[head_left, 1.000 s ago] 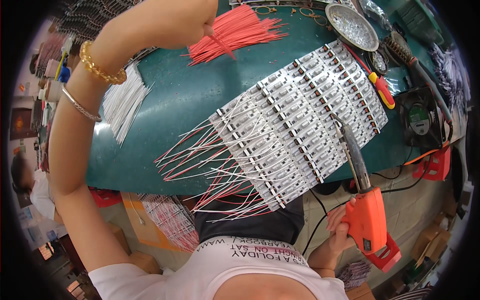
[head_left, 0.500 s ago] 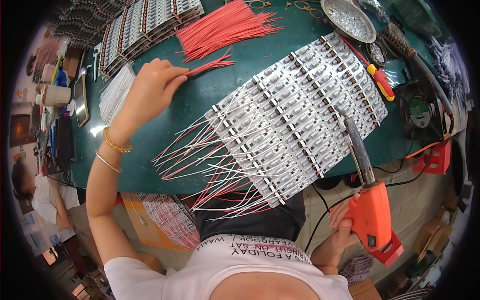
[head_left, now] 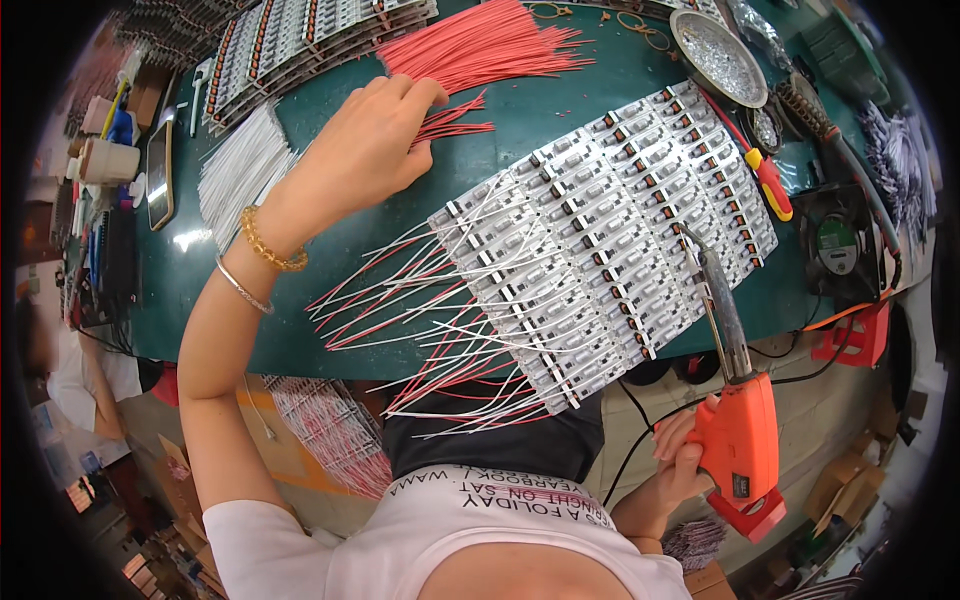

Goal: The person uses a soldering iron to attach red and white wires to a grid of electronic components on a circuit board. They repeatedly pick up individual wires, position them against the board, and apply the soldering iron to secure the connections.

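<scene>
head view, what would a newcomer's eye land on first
Likely the bright orange soldering gun in the right hand's grip at lower right, its barrel reaching over the pale panel of circuit boards at the centre. Next, the big spread of red wires at the top, with the left hand's grip at a smaller red bunch just below it.

White T-shirt (head_left: 380,550), yellow beaded bracelet (head_left: 262,252)

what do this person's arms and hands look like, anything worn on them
The left arm has a short white sleeve, with a golden beaded bracelet near the wrist and a slim silver-coloured bangle just above it on the forearm. The left hand and right hand are both ungloved. No jewellery shows on the visible part of the right arm.
</scene>
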Tool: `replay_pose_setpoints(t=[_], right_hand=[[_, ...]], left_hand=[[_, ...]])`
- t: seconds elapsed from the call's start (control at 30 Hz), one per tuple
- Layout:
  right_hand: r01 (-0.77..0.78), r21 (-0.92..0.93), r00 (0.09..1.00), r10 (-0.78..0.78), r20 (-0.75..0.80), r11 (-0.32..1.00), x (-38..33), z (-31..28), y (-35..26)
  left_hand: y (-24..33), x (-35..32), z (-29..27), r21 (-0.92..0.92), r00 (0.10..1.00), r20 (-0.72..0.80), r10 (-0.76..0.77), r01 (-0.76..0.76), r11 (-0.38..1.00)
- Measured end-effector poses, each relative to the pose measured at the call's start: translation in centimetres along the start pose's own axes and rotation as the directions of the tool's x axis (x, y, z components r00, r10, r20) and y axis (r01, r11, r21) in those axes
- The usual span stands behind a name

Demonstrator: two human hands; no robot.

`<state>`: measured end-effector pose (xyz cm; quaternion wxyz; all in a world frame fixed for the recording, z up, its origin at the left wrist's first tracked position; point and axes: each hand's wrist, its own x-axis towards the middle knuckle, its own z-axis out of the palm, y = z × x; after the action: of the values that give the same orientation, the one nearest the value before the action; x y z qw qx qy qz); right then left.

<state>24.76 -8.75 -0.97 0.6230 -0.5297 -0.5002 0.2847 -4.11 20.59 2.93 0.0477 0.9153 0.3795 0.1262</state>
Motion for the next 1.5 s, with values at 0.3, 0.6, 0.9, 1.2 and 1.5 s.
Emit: replay_pose_setpoints(t=[0.3,0.6,0.9,1.2,1.5], right_hand=[[-0.002,0.025,1.000,0.001,0.018,1.000,0.2,0.2,0.3],[-0.033,0.034,0.998,0.035,-0.061,0.999,-0.1,0.3,0.0],[-0.031,0.053,0.998,0.034,-0.050,0.998,-0.2,0.2,0.2],[-0.021,-0.022,1.000,0.022,0.006,1.000,0.4,-0.3,-0.5],[0.022,-0.386,0.998,0.003,0.064,0.922,2.8,0.8,-2.5]], left_hand=[[1.0,3.5,0.5,0.065,0.955,0.286,-0.080,0.064,0.996],[-1.4,2.1,0.0,-0.218,0.998,0.051,-0.021,0.032,0.975],[-3.6,1.9,-1.5,-0.607,0.954,0.156,-0.256,0.297,0.737],[0.6,0.8,-2.8,-0.569,0.951,0.049,-0.306,0.278,0.774],[4.0,-1.7,0.2,-0.771,0.905,0.158,-0.395,0.363,0.523]])
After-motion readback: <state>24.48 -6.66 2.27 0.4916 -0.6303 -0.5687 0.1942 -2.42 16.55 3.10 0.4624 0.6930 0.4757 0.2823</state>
